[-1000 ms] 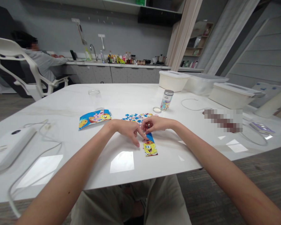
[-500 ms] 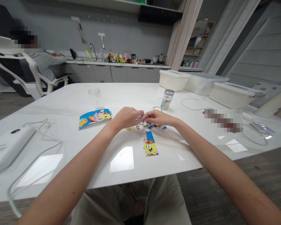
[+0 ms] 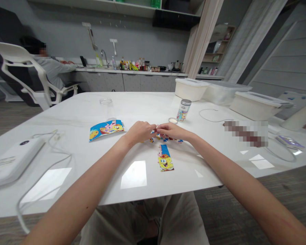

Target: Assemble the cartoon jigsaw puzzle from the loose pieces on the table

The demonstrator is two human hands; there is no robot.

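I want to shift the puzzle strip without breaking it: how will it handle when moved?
The puzzle strip probably slides easily, lying flat on the glossy table. Its knobbed left edge suggests interlocked pieces, so lifting one end might split it; looking thin, it's likely light.

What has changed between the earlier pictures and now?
Since the earliest picture, the left hand and right hand moved from the joined puzzle strip forward to the loose pieces, where both hands are now close together; whether they hold a piece is unclear. The strip, the picture sheet and the printed can stayed in place.
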